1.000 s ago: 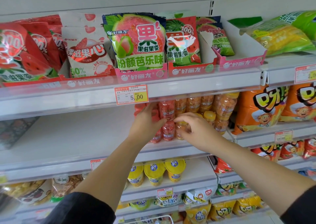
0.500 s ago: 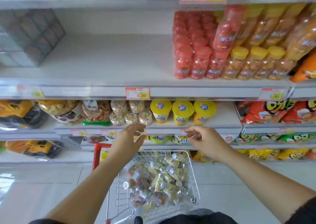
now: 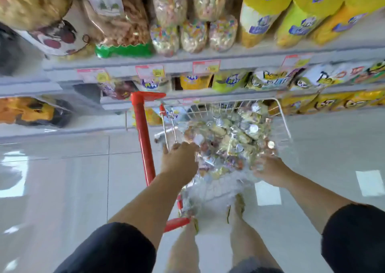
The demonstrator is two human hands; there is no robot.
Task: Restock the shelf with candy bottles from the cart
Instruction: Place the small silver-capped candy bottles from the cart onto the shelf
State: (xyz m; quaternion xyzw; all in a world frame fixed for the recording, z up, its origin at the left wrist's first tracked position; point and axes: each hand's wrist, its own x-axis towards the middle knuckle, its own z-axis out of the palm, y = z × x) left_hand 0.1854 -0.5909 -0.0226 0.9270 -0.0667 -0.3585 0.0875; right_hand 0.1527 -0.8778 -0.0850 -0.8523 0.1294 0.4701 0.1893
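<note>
A single wide-angle camera worn on the head faces steeply downward. The wire cart [image 3: 281, 118] sits near frame centre, close below the lens. The lower shelves [image 3: 239, 56] cross the top edge, bowed by lens distortion, and the tiled floor [image 3: 62, 179] fills both sides. The person's forearms [image 3: 150, 199] enter from the bottom edge. Motion blur softens detail.

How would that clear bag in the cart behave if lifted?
Probably floppy: the clear bag is crinkled and packed with loose small pieces. Likely hefty, as it nearly fills the cart. Its glossy film may slip.
</note>
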